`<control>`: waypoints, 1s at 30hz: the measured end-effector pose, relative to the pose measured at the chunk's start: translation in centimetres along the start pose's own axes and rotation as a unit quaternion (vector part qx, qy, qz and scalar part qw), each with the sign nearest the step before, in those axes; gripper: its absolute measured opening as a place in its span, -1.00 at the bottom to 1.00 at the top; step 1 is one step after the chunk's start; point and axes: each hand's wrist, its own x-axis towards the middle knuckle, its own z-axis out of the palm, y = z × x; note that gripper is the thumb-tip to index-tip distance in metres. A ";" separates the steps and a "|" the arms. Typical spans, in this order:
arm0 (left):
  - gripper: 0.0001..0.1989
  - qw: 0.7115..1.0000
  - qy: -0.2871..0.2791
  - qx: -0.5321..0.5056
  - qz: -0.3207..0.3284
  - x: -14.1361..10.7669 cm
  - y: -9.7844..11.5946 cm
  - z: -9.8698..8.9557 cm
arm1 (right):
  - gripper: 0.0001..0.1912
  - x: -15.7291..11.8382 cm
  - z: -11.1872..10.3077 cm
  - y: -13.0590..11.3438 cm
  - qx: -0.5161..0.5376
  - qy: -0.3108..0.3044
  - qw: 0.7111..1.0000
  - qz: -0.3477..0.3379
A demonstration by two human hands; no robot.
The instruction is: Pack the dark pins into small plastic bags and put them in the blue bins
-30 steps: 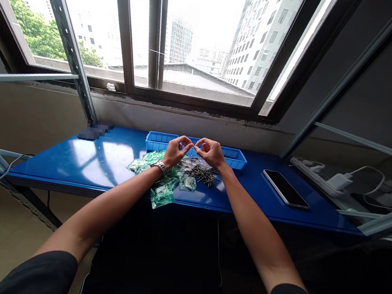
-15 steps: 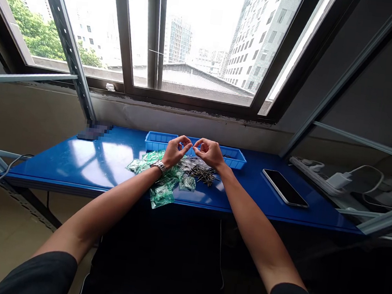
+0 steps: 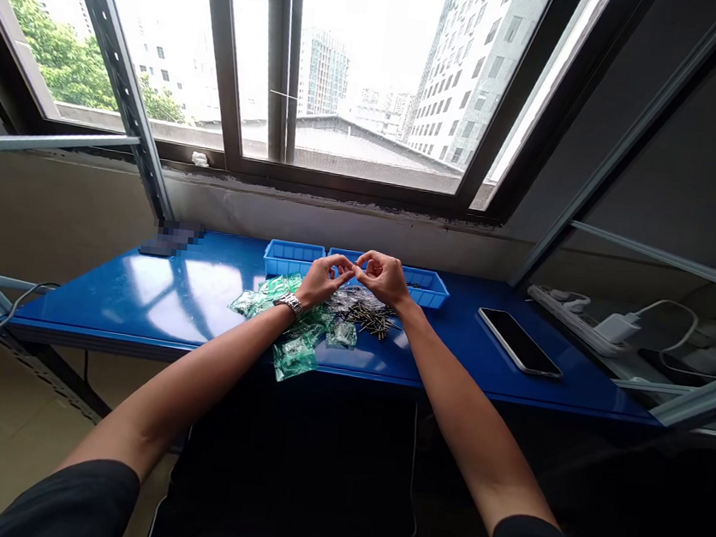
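Note:
My left hand and my right hand meet fingertip to fingertip above the blue table. Thumb and forefinger of each are pinched together; whatever lies between them is too small to make out. Below and left of my left hand is a heap of green clear plastic packets. Under my right hand lies a loose pile of thin dark screw-like pieces, some with brassy parts. Clear plastic bags lie between the two heaps, partly hidden by my hands.
Behind my hands stand blue plastic bins, the right one holding some dark pieces. A phone rests on the table's right side. Farther right are a power strip with a white charger and metal shelf posts. A dark blurred item sits at the left back.
My left hand's fingertips have moved slightly right, closing against those of my right hand. The packets and the dark pieces lie as before.

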 end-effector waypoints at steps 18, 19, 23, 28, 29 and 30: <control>-0.71 1.000 0.028 -0.004 -0.006 0.0 0.4 -0.1 | -0.74 0.1 -0.3 0.0 0.008 0.007 1.000 0.011; -0.72 0.999 0.032 -0.004 -0.006 0.0 0.4 -0.1 | -0.75 0.1 -0.3 0.0 0.010 0.005 1.000 0.013; -0.71 0.999 0.045 -0.006 -0.010 0.0 0.4 -0.2 | -0.76 0.1 -0.3 0.1 0.004 -0.021 1.000 0.021; -0.69 0.999 0.044 -0.005 -0.012 0.0 0.5 -0.2 | -0.73 0.1 -0.3 0.2 -0.003 -0.041 0.999 0.022; -0.68 0.999 0.043 -0.004 -0.012 0.0 0.5 -0.2 | -0.74 0.0 -0.3 0.2 -0.006 -0.040 0.999 0.021; -0.69 0.999 0.042 -0.003 -0.013 0.0 0.5 -0.2 | -0.75 0.0 -0.3 0.1 -0.009 -0.040 0.999 0.020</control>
